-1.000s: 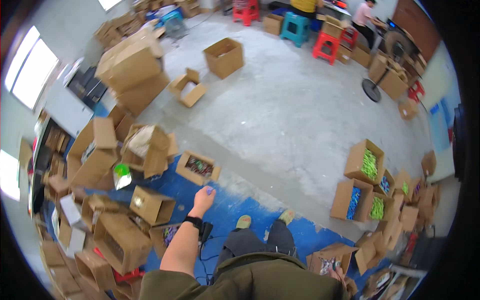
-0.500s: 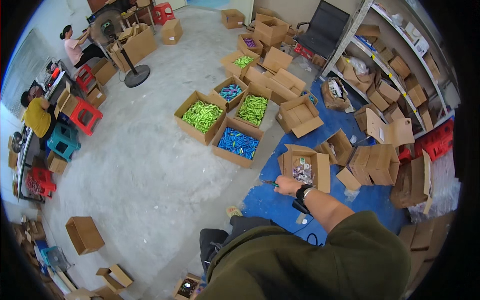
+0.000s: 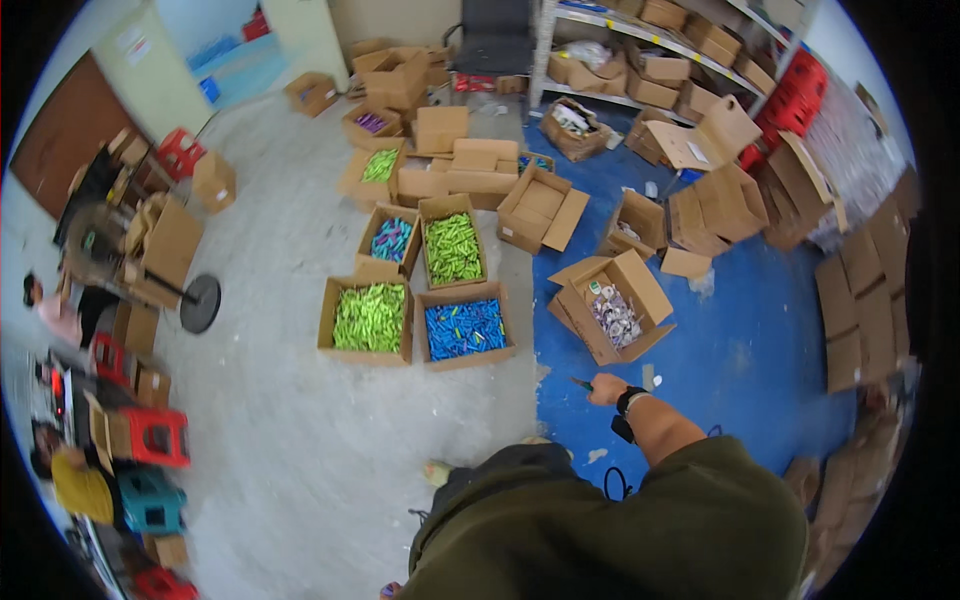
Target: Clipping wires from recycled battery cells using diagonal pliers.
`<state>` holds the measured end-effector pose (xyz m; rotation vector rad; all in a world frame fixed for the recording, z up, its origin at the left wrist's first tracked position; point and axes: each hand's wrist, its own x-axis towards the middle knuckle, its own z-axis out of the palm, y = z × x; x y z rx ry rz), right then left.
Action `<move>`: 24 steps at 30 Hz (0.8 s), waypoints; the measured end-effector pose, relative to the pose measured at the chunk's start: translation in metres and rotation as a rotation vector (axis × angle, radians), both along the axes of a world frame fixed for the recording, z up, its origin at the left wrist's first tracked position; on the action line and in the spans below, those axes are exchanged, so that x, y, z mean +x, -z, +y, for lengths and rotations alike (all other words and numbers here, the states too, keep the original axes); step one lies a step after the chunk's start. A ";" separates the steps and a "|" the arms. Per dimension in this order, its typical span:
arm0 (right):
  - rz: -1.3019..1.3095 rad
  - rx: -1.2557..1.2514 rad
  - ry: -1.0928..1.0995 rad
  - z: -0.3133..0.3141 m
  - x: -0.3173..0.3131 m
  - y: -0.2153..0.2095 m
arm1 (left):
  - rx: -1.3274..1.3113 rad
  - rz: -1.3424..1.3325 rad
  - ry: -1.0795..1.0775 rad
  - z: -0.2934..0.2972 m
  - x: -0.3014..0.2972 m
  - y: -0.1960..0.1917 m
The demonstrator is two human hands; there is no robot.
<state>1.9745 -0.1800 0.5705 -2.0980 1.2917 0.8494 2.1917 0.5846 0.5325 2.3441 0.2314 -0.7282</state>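
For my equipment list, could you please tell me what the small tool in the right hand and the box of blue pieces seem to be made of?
Small tool in the right hand: possibly metal, from its dark, slim tip; its finish is too small to judge.
Box of blue pieces: most likely matt cardboard, from its thin brown walls without shine.

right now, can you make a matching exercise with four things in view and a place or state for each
1. right hand
2. carton nearest that hand
3. office chair
4. standing fan

A. beside the metal shelving
B. at the picture's left
C. gripping a small tool
D. open, with pale pieces inside

Pairs: 1-C, 2-D, 3-A, 4-B
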 end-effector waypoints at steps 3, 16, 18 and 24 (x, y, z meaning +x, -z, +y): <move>-0.003 -0.004 0.164 0.042 0.020 0.009 | -0.009 0.076 0.044 0.009 0.122 0.010; -0.092 0.111 0.020 0.083 0.226 0.046 | 0.010 0.358 0.273 -0.133 0.474 0.084; -0.138 0.033 -0.040 0.039 0.285 0.042 | 0.022 0.326 0.328 -0.152 0.510 0.084; -0.445 -0.173 0.061 -0.038 0.477 -0.014 | -0.014 0.179 0.110 -0.131 0.499 0.074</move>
